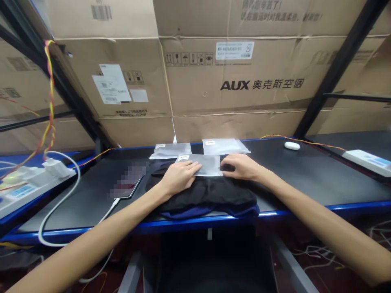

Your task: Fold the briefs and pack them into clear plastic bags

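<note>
While a plugged-up white power strip (29,189) sits at the far left, a phone (130,183) with a white cable (61,203) attached lies on the black worktop (91,187). To its right, a pale labelled packet (171,150) rests near the cardboard (198,126) at the back. In front of it, the left hand (179,176) lies on a translucent pouch (210,165), its grip spread, fingers reaching across the left part. The pouch lies on a folded black cloth (210,193) with blue showing along its front. Behind the pouch's right end is another pale packet (224,146). The right hand (240,166) has its thumb and forefinger curled at the pouch's right edge; whether that grip is pinching it, I cannot tell. Farther right come a small white case (292,145) and another power strip (368,160).
</note>
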Tool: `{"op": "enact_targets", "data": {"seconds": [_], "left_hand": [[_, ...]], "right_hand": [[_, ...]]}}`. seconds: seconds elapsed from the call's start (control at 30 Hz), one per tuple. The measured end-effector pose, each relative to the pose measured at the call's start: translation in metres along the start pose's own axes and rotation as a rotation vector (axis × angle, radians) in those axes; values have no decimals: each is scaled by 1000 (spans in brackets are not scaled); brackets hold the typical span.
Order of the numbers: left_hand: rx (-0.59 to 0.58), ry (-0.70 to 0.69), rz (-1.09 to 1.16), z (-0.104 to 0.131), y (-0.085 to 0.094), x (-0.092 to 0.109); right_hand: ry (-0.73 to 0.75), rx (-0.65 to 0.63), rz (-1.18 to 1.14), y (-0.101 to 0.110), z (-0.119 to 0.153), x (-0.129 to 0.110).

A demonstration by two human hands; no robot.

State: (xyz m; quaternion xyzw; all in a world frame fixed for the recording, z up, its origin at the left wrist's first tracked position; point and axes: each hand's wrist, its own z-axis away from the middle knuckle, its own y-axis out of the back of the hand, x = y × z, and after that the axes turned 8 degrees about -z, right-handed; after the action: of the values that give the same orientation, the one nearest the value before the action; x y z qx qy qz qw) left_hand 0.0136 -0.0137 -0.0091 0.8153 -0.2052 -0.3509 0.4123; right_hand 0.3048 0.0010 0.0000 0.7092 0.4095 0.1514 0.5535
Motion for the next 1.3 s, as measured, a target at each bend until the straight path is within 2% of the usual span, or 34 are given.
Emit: {"op": "enact_targets", "data": {"seconds": [0.2, 0.37, 0.53, 0.77, 0.97, 1.07, 1.17, 1.3], "left_hand": [[-26, 33, 59, -2, 3, 0], [7, -4, 167, -7, 4, -1], [31, -68, 184, -6, 3, -11], [62, -65, 157, 9, 8, -30], [80, -13, 249, 26, 15, -47], [114, -23, 255, 19, 16, -40], [139, -63, 218, 1, 17, -21], [101, -137, 173, -18, 17, -2]], "right_hand": [[129, 62, -27, -8, 0, 0], [146, 76, -16, -12, 2, 1], [135, 110, -19, -10, 3, 4], [85, 124, -48, -5, 4, 6], [68, 111, -56, -6, 4, 5], [82, 123, -50, -9, 3, 3], [96, 138, -47, -10, 2, 1], [104, 135, -20, -8, 3, 3]]}}
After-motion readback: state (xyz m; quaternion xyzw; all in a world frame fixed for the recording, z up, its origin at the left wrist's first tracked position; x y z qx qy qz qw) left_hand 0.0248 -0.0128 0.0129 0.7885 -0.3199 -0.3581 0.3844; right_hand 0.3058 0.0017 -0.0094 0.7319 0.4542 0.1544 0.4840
